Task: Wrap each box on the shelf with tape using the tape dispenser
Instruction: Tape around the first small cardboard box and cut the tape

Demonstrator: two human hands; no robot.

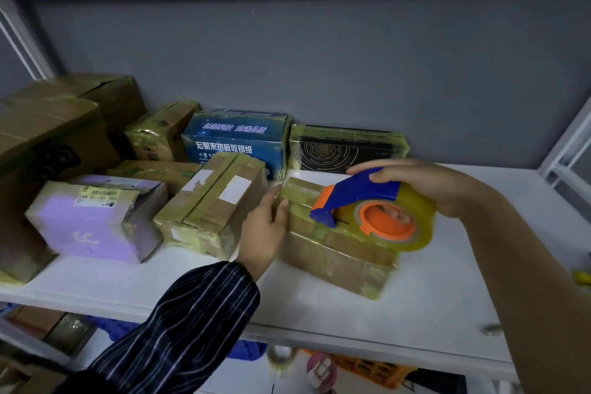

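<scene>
A brown cardboard box [339, 249], banded with yellowish tape, lies on the white shelf [319, 307] right of centre. My right hand [425, 182] grips the blue and orange tape dispenser [371, 201] with its yellowish tape roll, held on top of this box. My left hand [265, 227] rests against the box's left end, thumb on its top edge. Left of it stand more taped boxes: a brown one with white labels [211, 208] and a lilac one [92, 221].
Behind are a blue printed box [236, 141], a black box with rings [345, 150] and several brown cartons [48, 137] stacked at the far left. A grey wall backs the shelf. The lower shelf holds a tape roll [281, 355], blue and orange crates.
</scene>
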